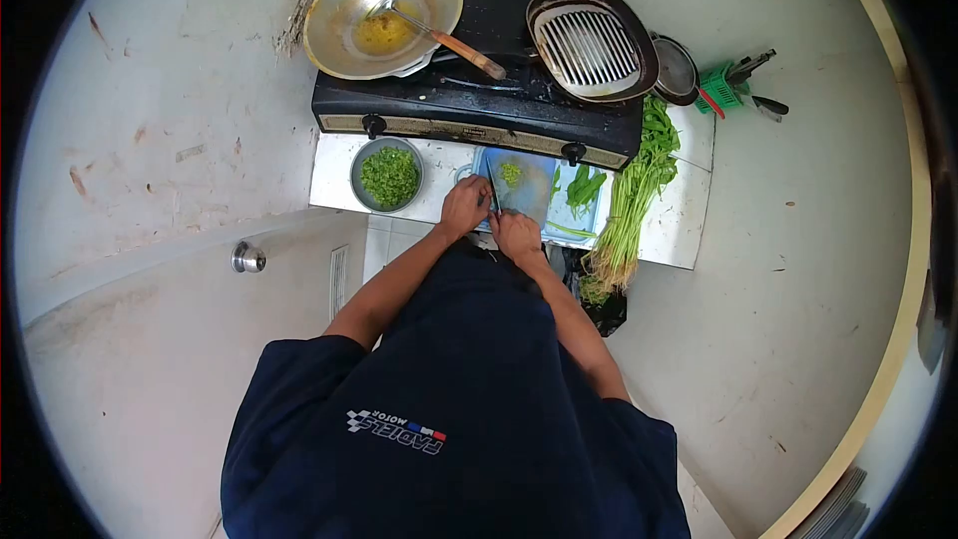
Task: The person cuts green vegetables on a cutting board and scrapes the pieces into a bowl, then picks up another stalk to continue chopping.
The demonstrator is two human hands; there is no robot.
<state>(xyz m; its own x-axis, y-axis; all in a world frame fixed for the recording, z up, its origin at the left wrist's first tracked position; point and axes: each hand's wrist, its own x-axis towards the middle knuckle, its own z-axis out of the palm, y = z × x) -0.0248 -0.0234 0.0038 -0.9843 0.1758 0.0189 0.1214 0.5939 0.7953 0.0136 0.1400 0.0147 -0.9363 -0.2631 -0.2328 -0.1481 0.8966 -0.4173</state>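
Overhead view down a dark navy shirt [449, 409] with an inverted chest logo; both bare forearms reach forward from short sleeves and converge at the near edge of a blue cutting board [534, 202]. The left hand [465, 206] rests knuckles-up on the board's left edge, fingers curled under; whether they pin anything cannot be told. The right hand [517, 236] lies just beside it, closed into a fist, and appears to grip the handle of a knife [494, 195], whose thin dark blade shows between the two hands, though the view is too small to be sure. A small heap of chopped greens [511, 173] sits on the board beyond the blade. To the left stands a metal bowl [360, 162] filled with more chopped greens; to the right, long leafy stalks [631, 202] hang over the white tiled counter [684, 230]. Behind the board is a black two-burner gas stove [469, 105] carrying a wok [339, 10] with yellow liquid and a wooden-handled ladle [454, 42], and a ribbed grill pan [594, 45]. A green utensil basket [720, 88] stands at far right. Stained pale walls enclose the corner; a door knob [247, 258] shows at left.
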